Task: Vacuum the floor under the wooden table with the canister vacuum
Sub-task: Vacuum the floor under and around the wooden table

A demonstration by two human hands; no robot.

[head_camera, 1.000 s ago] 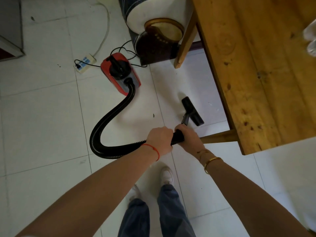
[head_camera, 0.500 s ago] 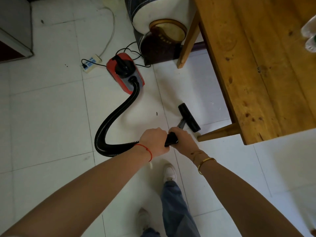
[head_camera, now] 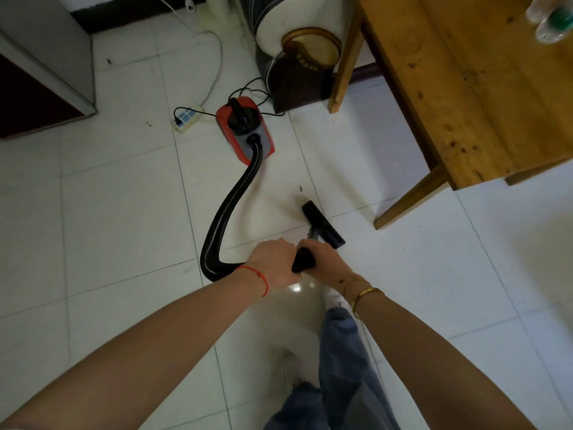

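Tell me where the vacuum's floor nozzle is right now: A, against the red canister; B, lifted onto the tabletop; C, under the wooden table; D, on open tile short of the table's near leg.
D: the floor nozzle sits on open tile, left of the near table leg.

One red vacuum (head_camera: 245,131) stands on the floor, with one black hose (head_camera: 229,206) and one floor nozzle (head_camera: 322,223). One white power strip (head_camera: 186,119) lies beside it. One wooden desk (head_camera: 465,88) shows three legs: (head_camera: 342,63), (head_camera: 409,198) and (head_camera: 539,172). Two plastic bottles (head_camera: 552,18) sit at its far right edge. Two hands hold the wand: the left hand (head_camera: 274,263) and the right hand (head_camera: 324,259). Two shoes show, (head_camera: 333,297) and (head_camera: 290,367). One red string (head_camera: 259,276) circles one wrist and two bracelets (head_camera: 361,293) the other.
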